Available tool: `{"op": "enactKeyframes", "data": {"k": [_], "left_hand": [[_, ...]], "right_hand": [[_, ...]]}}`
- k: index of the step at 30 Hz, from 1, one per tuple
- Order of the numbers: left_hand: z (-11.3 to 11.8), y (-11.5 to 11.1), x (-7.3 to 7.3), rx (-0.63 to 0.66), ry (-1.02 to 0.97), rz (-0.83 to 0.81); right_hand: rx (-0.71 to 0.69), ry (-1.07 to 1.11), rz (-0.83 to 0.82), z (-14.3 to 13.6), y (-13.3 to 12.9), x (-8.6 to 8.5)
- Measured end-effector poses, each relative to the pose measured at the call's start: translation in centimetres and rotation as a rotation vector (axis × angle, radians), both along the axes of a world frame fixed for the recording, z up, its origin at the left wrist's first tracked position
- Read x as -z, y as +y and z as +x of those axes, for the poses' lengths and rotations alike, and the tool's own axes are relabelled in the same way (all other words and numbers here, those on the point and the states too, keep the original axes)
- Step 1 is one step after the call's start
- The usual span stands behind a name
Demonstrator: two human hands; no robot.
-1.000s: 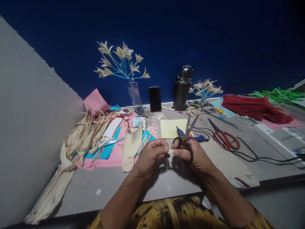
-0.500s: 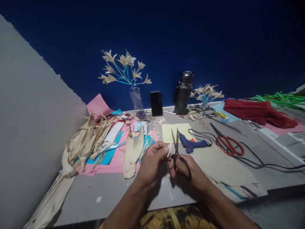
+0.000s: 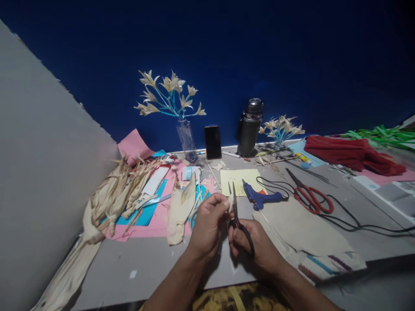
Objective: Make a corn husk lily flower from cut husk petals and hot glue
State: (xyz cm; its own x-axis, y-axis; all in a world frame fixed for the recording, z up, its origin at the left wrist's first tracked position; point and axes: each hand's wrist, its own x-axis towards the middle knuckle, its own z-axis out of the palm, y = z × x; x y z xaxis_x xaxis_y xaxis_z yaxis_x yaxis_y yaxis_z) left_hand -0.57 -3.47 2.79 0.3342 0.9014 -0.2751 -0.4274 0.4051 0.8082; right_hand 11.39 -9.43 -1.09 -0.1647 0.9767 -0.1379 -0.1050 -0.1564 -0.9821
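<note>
Head camera: a small pale piece point(image 3: 231, 203) is pinched at the fingertips of the left hand point(image 3: 208, 222), below the centre of the view. Black scissors point(image 3: 236, 220) are gripped in the right hand point(image 3: 250, 242), their blades slightly parted and pointed toward 12 o'clock, right by the piece; whether it is caught between them cannot be told. Both hands are held above the surface point(image 3: 155, 259). From the piece, a yellow sheet point(image 3: 231, 176) is seen at 12 o'clock and a glue gun point(image 3: 264, 197) at 3, with red scissors point(image 3: 313, 198) farther out. At 9 o'clock a husk point(image 3: 177, 216) is laid, with heaped husks point(image 3: 108, 190) beyond. A phone point(image 3: 213, 142) is propped at 11, a flask point(image 3: 249, 136) is stood at 1, and a red cloth point(image 3: 352, 153) is bunched at 2.
</note>
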Motion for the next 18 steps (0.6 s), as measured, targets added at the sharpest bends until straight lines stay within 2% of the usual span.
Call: {"op": "enactKeyframes", "data": {"k": [9,14,16,18], "left_hand": [[-0.07,-0.05,0.42,0.0,0.003,-0.002],[-0.08,-0.11,0.17,-0.006,0.002,0.01],[-0.19,-0.08,-0.04,0.009,0.019,0.021],[-0.41,-0.03,-0.17,0.042,0.05,0.027]], "right_hand": [[0.021,-0.031,-0.017,-0.04,-0.02,0.19],[0.045,-0.045,-0.045,-0.14,-0.1,0.56],[0.109,-0.058,-0.075,0.09,0.13,0.36],[0.24,-0.051,-0.086,0.58,0.57,-0.18]]}}
